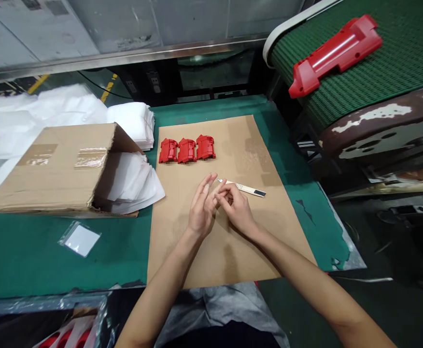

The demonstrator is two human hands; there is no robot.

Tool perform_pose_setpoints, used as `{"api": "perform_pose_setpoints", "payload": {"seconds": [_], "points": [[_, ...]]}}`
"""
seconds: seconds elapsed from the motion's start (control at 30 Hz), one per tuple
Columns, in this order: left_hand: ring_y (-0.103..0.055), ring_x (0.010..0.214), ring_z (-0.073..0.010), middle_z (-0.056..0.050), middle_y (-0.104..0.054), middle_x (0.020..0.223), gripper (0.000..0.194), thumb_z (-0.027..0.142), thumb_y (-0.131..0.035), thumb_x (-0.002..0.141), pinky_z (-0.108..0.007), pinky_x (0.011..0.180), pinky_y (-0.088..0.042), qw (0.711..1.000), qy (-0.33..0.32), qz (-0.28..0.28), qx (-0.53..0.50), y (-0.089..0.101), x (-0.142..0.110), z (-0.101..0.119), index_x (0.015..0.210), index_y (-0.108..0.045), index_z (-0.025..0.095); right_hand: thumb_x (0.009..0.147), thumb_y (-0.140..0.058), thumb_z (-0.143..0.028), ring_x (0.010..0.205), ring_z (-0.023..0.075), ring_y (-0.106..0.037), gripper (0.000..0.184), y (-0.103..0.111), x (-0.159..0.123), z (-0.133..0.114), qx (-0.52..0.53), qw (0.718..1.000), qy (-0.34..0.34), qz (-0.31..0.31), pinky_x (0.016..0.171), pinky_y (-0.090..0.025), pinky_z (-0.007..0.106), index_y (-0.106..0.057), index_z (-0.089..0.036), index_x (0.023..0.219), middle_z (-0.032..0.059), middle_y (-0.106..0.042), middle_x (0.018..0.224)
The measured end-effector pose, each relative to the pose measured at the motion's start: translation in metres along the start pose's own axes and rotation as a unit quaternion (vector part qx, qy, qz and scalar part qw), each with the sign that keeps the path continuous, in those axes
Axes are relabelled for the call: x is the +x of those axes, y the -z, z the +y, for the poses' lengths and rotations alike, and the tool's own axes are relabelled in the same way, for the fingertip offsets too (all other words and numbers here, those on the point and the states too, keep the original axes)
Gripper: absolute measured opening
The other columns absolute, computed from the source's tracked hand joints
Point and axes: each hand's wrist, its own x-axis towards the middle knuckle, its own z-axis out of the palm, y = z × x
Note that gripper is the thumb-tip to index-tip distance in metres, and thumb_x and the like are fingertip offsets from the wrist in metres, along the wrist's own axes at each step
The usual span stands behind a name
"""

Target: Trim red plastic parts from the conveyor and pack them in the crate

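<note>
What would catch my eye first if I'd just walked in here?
Probably the long red casing lying on the green conveyor belt at upper right. Next, three smaller red parts in a row on the brown cardboard sheet. Nearer, the left hand and right hand are close together beside a pale utility knife.

A worn green-topped workbench (pixel 124 263), scuffed at its near right corner, carries a flat brown cardboard sheet (pixel 240 145), an open brown cardboard box (pixel 52 169) left of it, and a small clear plastic bag (pixel 79 239). Three red moulded plastic parts (pixel 187 150) and a slim cream-coloured cutter knife (pixel 247 188) lie on the sheet.
</note>
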Motion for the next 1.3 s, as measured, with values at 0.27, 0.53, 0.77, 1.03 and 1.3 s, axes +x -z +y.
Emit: {"api": "perform_pose_setpoints", "payload": {"seconds": [0.27,0.53,0.77,1.03,1.3], "points": [[-0.059,0.124,-0.0295,-0.007,-0.058,0.140,0.034,0.043,-0.065,0.084,-0.042,0.103,-0.048,1.000,0.011,-0.001,0.014,-0.002,0.001,-0.001,0.113,-0.066,0.025,0.096,-0.033,-0.058,0.042,0.0115,-0.042,0.041,0.004,0.006,0.000,0.070,0.993,-0.088,0.032,0.049,-0.035,0.025,-0.045,-0.025,0.074,-0.0069,-0.047,0.050],[-0.070,0.098,-0.0231,-0.010,-0.075,0.096,0.040,0.050,-0.080,0.068,-0.035,0.095,-0.050,0.988,-0.024,0.095,0.117,-0.004,0.007,-0.009,0.086,-0.072,0.015,0.090,-0.034,-0.070,0.040,0.0102,-0.037,0.054,0.016,0.024,-0.007,0.101,0.988,-0.082,0.082,0.045,-0.033,0.024,-0.040,-0.025,0.060,-0.0070,-0.041,0.045],[-0.070,0.093,-0.0165,-0.003,-0.072,0.087,0.036,0.043,-0.086,0.063,-0.031,0.095,-0.049,0.988,-0.041,0.097,0.113,-0.035,0.026,0.003,0.080,-0.067,0.017,0.091,-0.040,-0.056,0.050,0.0128,-0.049,0.039,0.018,0.023,-0.008,0.122,0.986,-0.068,0.090,0.052,-0.040,0.025,-0.042,-0.025,0.068,-0.0049,-0.050,0.054],[-0.060,0.123,-0.0259,-0.006,-0.065,0.119,0.053,0.014,-0.087,0.053,-0.035,0.110,-0.042,0.995,-0.035,0.035,0.087,-0.037,0.033,0.012,0.101,-0.065,0.022,0.092,-0.038,-0.048,0.054,0.0144,-0.053,0.028,0.020,0.025,0.001,0.095,0.991,-0.060,0.076,0.054,-0.041,0.025,-0.044,-0.025,0.076,-0.0039,-0.052,0.059],[-0.060,0.124,-0.0242,-0.007,-0.063,0.124,0.046,0.011,-0.080,0.065,-0.035,0.109,-0.044,1.000,0.002,0.022,0.016,-0.010,0.030,-0.008,0.106,-0.064,0.022,0.094,-0.038,-0.040,0.063,0.0169,-0.054,0.025,0.006,0.019,0.011,-0.016,0.999,-0.030,0.031,0.063,-0.038,0.028,-0.046,-0.025,0.076,-0.0006,-0.057,0.067]]}}
